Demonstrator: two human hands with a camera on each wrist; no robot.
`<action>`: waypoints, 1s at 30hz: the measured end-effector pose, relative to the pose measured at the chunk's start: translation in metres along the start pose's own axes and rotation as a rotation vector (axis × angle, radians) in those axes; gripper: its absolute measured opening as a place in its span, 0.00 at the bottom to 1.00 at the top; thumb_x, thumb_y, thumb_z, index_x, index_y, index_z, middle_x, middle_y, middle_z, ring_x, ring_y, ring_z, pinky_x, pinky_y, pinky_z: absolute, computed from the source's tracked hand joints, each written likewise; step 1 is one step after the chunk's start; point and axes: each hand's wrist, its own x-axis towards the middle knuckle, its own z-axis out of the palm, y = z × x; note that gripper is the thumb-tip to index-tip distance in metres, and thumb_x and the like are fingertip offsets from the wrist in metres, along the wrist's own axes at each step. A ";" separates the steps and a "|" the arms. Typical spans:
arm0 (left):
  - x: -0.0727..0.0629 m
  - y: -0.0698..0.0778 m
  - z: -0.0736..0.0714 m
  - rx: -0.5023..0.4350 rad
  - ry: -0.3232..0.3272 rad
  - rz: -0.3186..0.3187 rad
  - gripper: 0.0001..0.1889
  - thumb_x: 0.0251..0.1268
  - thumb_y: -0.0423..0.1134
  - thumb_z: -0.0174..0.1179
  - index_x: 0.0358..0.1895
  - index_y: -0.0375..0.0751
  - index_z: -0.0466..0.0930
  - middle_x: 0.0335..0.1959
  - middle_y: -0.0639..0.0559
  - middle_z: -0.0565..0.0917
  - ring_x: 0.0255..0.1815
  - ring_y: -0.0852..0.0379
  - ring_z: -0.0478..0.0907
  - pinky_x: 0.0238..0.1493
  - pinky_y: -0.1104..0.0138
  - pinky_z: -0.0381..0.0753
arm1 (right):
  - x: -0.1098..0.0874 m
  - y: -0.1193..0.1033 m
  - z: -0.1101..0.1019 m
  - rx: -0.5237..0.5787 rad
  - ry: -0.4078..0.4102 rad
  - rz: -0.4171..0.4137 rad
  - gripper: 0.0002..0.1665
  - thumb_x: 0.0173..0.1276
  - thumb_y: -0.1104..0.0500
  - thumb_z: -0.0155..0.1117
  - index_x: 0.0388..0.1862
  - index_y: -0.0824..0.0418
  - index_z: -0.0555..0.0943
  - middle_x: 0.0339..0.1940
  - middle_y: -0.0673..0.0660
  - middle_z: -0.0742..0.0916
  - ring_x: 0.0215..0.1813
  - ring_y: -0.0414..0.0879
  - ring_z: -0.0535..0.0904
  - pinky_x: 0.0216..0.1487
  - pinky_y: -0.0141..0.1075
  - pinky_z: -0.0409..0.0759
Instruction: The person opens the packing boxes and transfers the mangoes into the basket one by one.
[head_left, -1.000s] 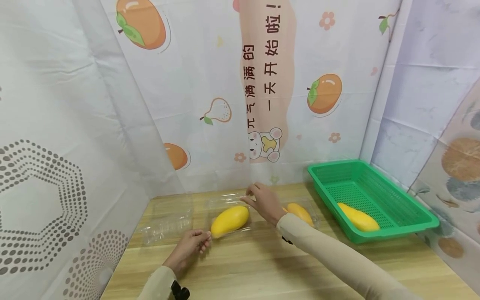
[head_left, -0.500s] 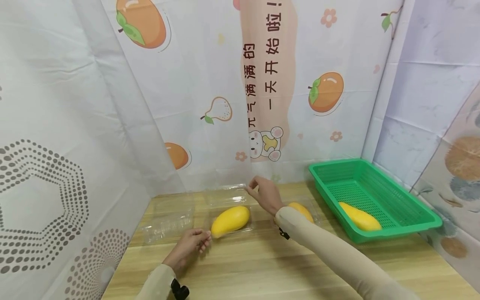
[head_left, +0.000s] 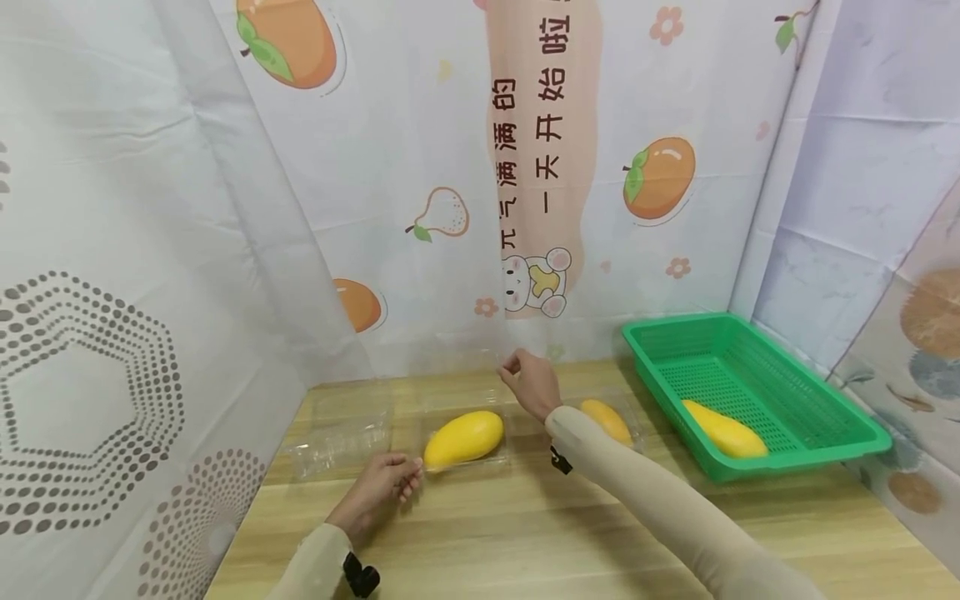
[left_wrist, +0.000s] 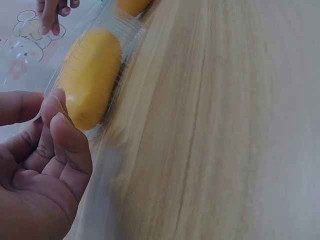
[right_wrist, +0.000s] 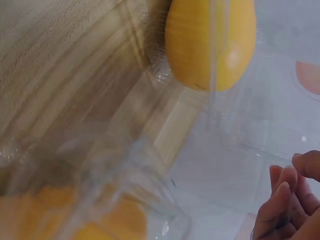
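Observation:
A yellow mango (head_left: 465,439) lies in a clear plastic clamshell box (left_wrist: 134,29) in the middle of the table. My left hand (head_left: 382,487) pinches the box's near left corner between thumb and fingertips, with the other fingers curled. Behind the mango the box's clear lid (right_wrist: 250,132) stands raised. The fingertips of my right hand (head_left: 532,383) pinch a corner of that lid, faint against the curtain in the head view. Through the plastic, the mango also shows in the right wrist view.
On the left lies another open clear box (head_left: 337,446). A clear box holding an orange-yellow mango (head_left: 609,419) sits by the right forearm. A green basket (head_left: 795,458) with a yellow mango (head_left: 726,431) stands at the right. Printed curtains (head_left: 375,150) close off the back and sides.
My right hand has moved slightly up and back, raising the lid away from the mango. My left hand has kept its grip at the box corner.

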 end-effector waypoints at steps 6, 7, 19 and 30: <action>0.000 -0.001 0.001 0.000 0.001 0.002 0.18 0.76 0.43 0.61 0.44 0.24 0.81 0.32 0.46 0.84 0.27 0.60 0.75 0.29 0.70 0.79 | -0.001 0.005 0.008 -0.028 -0.034 0.062 0.07 0.72 0.57 0.70 0.35 0.57 0.82 0.33 0.52 0.87 0.32 0.46 0.80 0.37 0.42 0.81; 0.000 -0.001 0.001 -0.001 0.003 0.005 0.18 0.76 0.43 0.61 0.43 0.24 0.81 0.32 0.46 0.84 0.27 0.60 0.75 0.29 0.70 0.78 | -0.001 0.006 0.010 -0.034 -0.037 0.069 0.07 0.72 0.57 0.70 0.35 0.57 0.81 0.32 0.52 0.86 0.32 0.46 0.80 0.37 0.43 0.81; 0.000 -0.001 0.001 -0.009 0.011 0.018 0.18 0.76 0.41 0.61 0.44 0.22 0.81 0.31 0.48 0.83 0.27 0.60 0.74 0.28 0.71 0.78 | 0.006 0.009 0.024 -0.116 -0.093 0.128 0.05 0.66 0.63 0.66 0.33 0.58 0.78 0.31 0.54 0.85 0.34 0.50 0.81 0.34 0.45 0.80; 0.000 -0.002 0.002 -0.029 0.012 0.016 0.19 0.75 0.42 0.62 0.43 0.21 0.81 0.31 0.47 0.84 0.26 0.60 0.74 0.28 0.71 0.78 | 0.010 0.009 0.030 -0.160 -0.196 0.176 0.05 0.62 0.67 0.68 0.35 0.63 0.79 0.31 0.56 0.83 0.33 0.52 0.78 0.35 0.46 0.80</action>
